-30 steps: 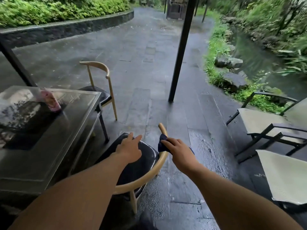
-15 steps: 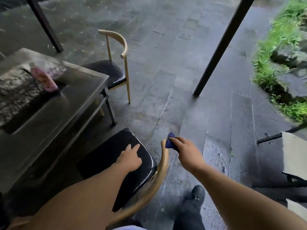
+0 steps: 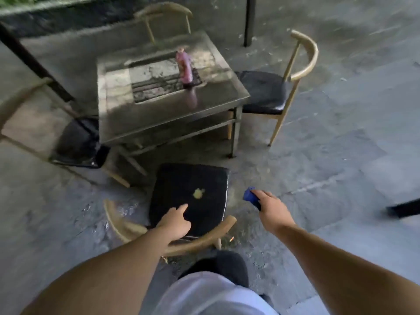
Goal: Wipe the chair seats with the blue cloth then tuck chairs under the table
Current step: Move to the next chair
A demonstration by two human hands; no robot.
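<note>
A: Where is the blue cloth (image 3: 251,197)?

B: Bunched in the right hand (image 3: 270,209), whose fingers are closed round it. Hand and cloth hang over the paving (image 3: 329,155), just right of the near chair (image 3: 189,196) and clear of its seat.

A: And the left hand (image 3: 173,225)?

B: Fingers loosely spread, holding nothing, lying at the rear edge of the black seat, just over the curved wooden backrest. A small yellowish spot (image 3: 198,193) lies mid-seat, ahead of the fingertips.

A: The chair's position?

B: Drawn out from the table (image 3: 163,119), with its front edge near the table's legs. A right chair (image 3: 266,92) has its seat partly under the tabletop; a left chair (image 3: 77,142) and a far chair (image 3: 163,17) are blurred. A pink bottle (image 3: 184,67) stands on the table.
</note>
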